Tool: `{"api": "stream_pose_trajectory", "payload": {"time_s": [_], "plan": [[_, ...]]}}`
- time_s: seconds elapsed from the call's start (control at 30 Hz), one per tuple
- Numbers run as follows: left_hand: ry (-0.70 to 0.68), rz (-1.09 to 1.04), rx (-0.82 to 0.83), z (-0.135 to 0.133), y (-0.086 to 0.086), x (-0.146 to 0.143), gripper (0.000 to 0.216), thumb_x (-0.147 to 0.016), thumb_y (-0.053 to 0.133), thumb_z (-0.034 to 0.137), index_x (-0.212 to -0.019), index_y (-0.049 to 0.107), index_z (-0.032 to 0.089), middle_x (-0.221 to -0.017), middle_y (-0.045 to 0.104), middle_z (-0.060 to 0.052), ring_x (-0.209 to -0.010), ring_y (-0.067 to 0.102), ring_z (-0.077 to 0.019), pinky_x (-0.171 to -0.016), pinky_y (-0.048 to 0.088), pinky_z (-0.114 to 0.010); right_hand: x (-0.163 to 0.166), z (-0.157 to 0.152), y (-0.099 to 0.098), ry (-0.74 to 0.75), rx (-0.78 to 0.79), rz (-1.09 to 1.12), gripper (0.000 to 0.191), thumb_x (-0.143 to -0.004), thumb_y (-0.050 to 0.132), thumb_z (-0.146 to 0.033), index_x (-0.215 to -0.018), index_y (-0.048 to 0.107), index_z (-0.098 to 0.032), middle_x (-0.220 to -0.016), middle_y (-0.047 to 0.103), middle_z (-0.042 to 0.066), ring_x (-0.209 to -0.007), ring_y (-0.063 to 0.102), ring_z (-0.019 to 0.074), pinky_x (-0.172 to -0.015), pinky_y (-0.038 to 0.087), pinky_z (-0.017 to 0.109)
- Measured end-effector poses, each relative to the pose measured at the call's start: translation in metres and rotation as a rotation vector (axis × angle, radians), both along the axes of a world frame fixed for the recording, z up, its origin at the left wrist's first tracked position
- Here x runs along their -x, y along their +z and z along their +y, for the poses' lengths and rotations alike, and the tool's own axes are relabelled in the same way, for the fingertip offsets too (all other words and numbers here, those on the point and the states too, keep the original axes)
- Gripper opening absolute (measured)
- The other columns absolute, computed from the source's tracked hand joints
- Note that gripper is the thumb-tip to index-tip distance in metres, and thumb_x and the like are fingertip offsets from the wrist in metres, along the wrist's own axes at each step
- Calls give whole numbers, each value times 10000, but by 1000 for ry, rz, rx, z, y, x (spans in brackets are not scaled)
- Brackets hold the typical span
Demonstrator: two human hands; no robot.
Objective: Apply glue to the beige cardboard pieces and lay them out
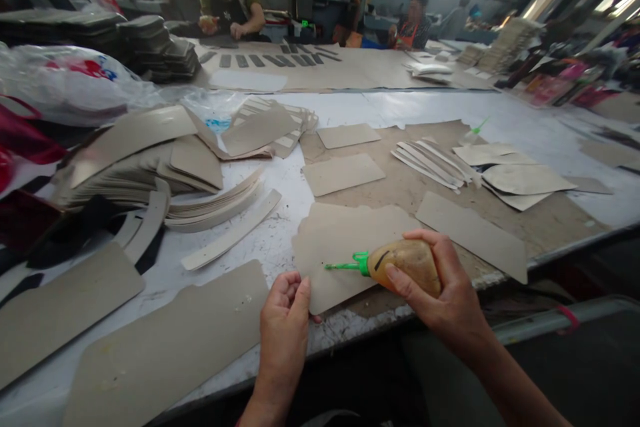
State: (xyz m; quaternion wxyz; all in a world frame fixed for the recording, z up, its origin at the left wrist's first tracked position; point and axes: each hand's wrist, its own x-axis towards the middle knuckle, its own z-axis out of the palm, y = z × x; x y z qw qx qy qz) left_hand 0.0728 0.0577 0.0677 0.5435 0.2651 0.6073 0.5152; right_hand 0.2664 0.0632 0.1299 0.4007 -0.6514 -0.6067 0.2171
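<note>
The white work table (360,107) extends forward of both hands. 1 large beige panel (170,347) lies left of the left hand (284,327). 1 smaller panel (350,233) extends rightward from the left hand, its near-left corner pinched between thumb and fingers. The right hand (443,290) is clamped around 1 yellowish squeeze bottle (410,257); the green nozzle (347,265) points toward the left hand, over the smaller panel.

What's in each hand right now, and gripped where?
Right hand: squeeze bottle, by its rounded body. Left hand: beige panel, pinched at its near-left corner.
</note>
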Motion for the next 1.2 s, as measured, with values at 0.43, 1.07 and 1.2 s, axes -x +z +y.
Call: {"api": "stream_pose_trajectory", "payload": {"time_s": [0.43, 1.07, 1.2], "plan": [[-26, 36, -10, 1, 0, 0, 498, -635, 724, 589, -861, 613, 158, -730, 657, -45, -605, 576, -166, -423, 459, -240, 8, 7, -5, 109, -69, -21, 406, -835, 660, -419, -1160, 488, -248, -1043, 564, 52, -876, 598, 210, -766, 508, 315], [-14, 61, -44, -3, -2, -1, 499, -617, 736, 589, -857, 630, 164, -724, 641, -28, -591, 563, -157, -430, 450, -239, -5, -1, -5, 103, -110, -63, 399, -834, 664, -405, -1153, 489, -240, -1014, 570, 46, -891, 593, 211, -825, 510, 340], [2, 61, -44, -3, 0, -2, 504, -596, 749, 586, -840, 630, 161, -727, 643, -29, -601, 569, -160, -426, 445, -235, -3, -4, -1, 3, -195, -47, 415, -821, 675, -422, -1154, 503, -244, -1045, 553, 50, -866, 581, 204, -793, 510, 339]]}}
